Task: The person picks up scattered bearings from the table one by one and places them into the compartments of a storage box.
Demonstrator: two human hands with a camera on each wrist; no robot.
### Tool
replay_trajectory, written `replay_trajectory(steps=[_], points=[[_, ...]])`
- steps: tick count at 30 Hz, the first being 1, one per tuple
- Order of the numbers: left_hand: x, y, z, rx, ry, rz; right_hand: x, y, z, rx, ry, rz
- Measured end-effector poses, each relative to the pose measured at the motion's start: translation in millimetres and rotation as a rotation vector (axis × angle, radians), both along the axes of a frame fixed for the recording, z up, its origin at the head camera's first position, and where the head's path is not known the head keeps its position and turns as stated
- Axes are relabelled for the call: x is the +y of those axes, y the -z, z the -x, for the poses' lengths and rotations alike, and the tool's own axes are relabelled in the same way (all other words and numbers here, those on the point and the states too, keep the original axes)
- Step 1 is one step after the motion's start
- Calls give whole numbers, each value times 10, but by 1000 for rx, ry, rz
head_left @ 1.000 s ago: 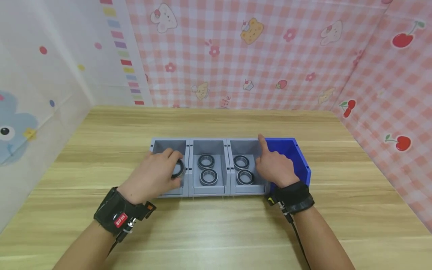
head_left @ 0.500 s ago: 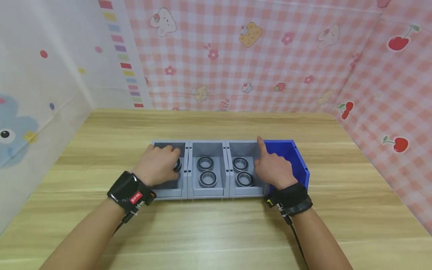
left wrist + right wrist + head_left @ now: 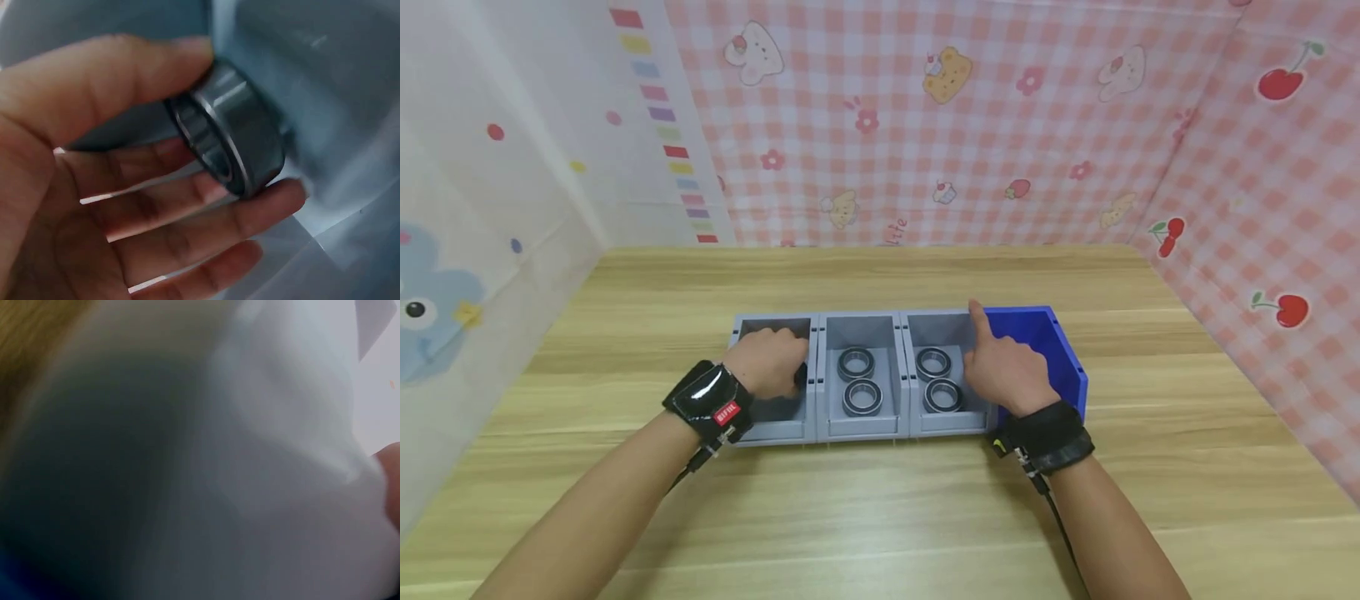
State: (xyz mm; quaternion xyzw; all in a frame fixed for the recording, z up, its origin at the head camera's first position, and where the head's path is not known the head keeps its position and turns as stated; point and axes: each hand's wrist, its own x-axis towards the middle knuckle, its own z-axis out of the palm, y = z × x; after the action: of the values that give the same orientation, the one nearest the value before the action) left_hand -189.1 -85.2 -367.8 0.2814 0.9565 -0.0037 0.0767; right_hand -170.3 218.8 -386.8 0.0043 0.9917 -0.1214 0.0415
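Observation:
My left hand [image 3: 766, 362] reaches down into the leftmost grey bin [image 3: 778, 430]. It pinches a ball bearing [image 3: 253, 140] between thumb and fingers; in the left wrist view the bearing is tilted, close to the grey plastic. Only a dark sliver of it shows in the head view. My right hand [image 3: 1009, 372] rests over the wall between the third grey bin [image 3: 951, 423] and the blue bin [image 3: 1030, 325]. Its index finger points straight away along the rim, while the other fingers are mostly hidden. The right wrist view is mainly blurred grey plastic.
Two bearings lie in the second grey bin [image 3: 862, 428], and two more in the third. All the bins stand side by side in a row on the wooden table [image 3: 865, 517]. A checked pink cloth [image 3: 880, 83] hangs behind.
My left hand has moved right and deeper into the leftmost bin, carrying the bearing, which is now mostly hidden in the head view. My right hand has stayed in place.

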Motion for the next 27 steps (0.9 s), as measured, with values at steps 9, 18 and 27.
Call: replay_trajectory(steps=[9,18,27], points=[[17,16,40,-55,7,59,-1,9,-4,-15,2,2],[61,-17,104,-123,-44,65,-9,4,-15,-9,-4,9],[55,1,81,-158,-77,57,-4,-8,-8,-4,4,2]])
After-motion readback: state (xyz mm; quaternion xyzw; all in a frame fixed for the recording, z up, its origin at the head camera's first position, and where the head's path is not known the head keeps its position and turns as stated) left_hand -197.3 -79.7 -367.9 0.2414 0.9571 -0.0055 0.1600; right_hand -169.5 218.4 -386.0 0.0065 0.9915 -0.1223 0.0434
